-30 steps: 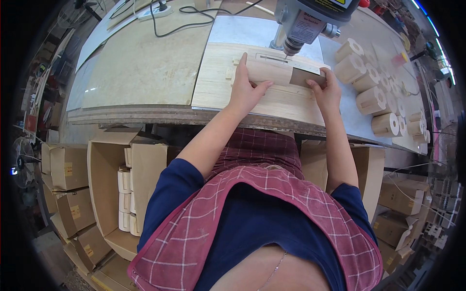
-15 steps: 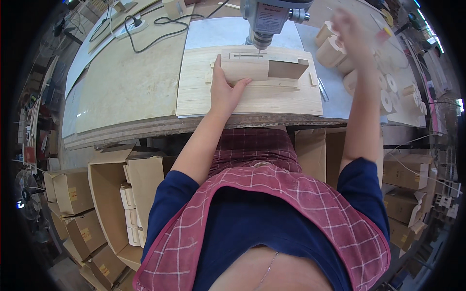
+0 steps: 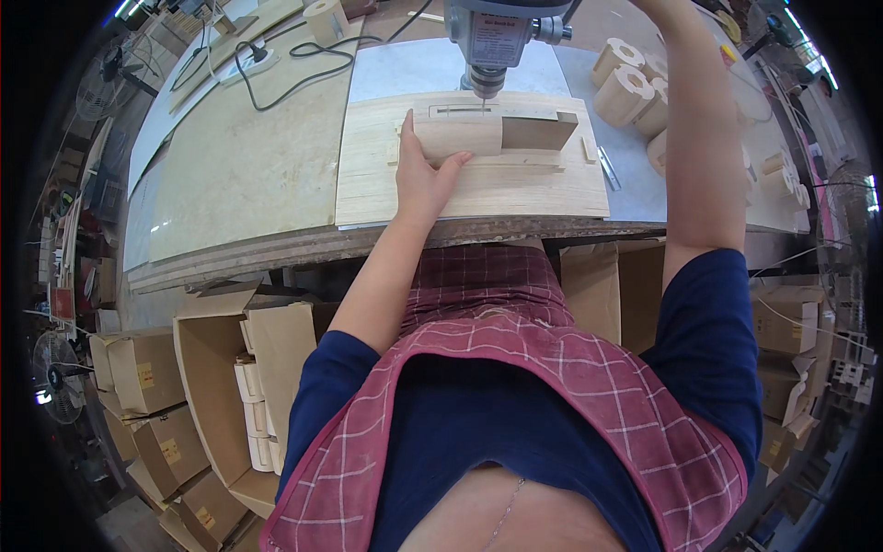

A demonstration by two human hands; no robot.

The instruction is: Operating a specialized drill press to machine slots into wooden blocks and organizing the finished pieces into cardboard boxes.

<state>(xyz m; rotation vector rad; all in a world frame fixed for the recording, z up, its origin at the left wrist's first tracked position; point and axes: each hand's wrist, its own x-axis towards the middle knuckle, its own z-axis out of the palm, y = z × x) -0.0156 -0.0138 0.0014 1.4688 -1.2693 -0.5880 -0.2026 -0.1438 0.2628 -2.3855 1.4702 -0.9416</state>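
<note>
My left hand (image 3: 425,179) is closed on a pale wooden cylinder (image 3: 460,138), thumb along the near side and fingers at the left end. A long narrow slot outline shows on top of the cylinder. It lies on a flat wooden jig board (image 3: 386,195), with a hollow, cut-open wooden section (image 3: 541,133) at its right. Just above the slot's right end hangs the drill press (image 3: 501,41), its metal chuck (image 3: 483,81) carrying a thin bit; whether the bit touches the wood I cannot tell. My right hand (image 3: 657,5) is raised at the upper edge, its fingers cut off.
Several round wooden pieces with holes (image 3: 625,95) stand on the right of the table. A metal ruler-like strip (image 3: 608,169) lies beside the board. At the left back are a power strip (image 3: 256,62) and black cable. Cardboard boxes (image 3: 138,368) stand below the table.
My right hand has moved up and away, mostly past the upper edge. My left hand keeps its hold on the wooden cylinder. The view has shifted slightly.
</note>
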